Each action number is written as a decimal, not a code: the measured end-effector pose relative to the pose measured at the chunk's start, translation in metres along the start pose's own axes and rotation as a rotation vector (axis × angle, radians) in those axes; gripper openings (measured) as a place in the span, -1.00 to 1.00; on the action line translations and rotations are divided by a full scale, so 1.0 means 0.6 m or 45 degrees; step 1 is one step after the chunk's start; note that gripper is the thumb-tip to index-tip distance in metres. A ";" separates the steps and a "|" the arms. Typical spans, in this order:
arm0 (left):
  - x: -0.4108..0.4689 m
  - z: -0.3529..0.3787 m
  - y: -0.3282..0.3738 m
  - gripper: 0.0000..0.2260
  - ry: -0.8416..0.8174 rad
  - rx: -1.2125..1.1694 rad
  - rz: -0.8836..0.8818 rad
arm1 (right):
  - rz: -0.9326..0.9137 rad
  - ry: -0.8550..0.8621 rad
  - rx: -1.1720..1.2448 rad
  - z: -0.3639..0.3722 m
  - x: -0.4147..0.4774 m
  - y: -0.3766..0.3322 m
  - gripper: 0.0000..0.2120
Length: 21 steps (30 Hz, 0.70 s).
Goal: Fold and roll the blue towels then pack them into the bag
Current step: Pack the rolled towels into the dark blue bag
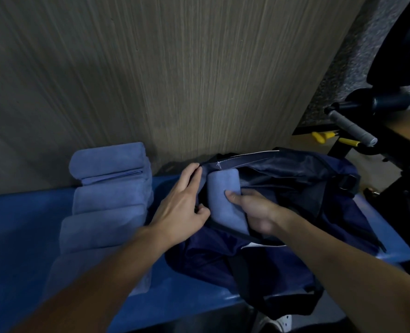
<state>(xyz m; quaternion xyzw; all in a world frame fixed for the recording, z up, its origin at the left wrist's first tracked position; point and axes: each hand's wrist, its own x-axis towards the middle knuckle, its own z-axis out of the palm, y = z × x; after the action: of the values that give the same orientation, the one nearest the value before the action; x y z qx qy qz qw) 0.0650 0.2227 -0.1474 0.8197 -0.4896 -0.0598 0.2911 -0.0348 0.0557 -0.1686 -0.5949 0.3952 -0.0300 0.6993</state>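
Note:
A dark navy bag [295, 188] lies open on a blue bench [18, 224]. A rolled blue towel [225, 200] sits in the bag's mouth. My right hand [254, 212] grips this roll, thumb on top and fingers under it inside the bag. My left hand [182, 203] holds the bag's left rim, thumb pinching the edge and fingers stretched along the opening. To the left, several rolled blue towels [110, 188] lie side by side in a row on the bench.
A wood-grain panel [175, 80] rises right behind the bench. At the right stand dark exercise gear with a grey padded handle [353, 127] and yellow grips [321, 137]. A white shoe [276, 323] shows below the bench edge.

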 end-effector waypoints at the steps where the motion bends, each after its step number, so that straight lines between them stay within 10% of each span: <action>1: -0.001 -0.002 0.002 -0.25 0.002 0.001 -0.005 | 0.005 -0.049 -0.006 0.004 -0.006 -0.002 -0.69; 21: -0.025 -0.004 -0.011 -0.11 -0.172 0.143 -0.031 | -0.161 0.088 -0.673 0.055 -0.023 0.019 -0.33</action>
<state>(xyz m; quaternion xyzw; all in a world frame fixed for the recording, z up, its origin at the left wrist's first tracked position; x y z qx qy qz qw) 0.0635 0.2387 -0.1517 0.8348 -0.5006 -0.0912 0.2103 -0.0293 0.0928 -0.1717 -0.7789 0.3750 0.0106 0.5025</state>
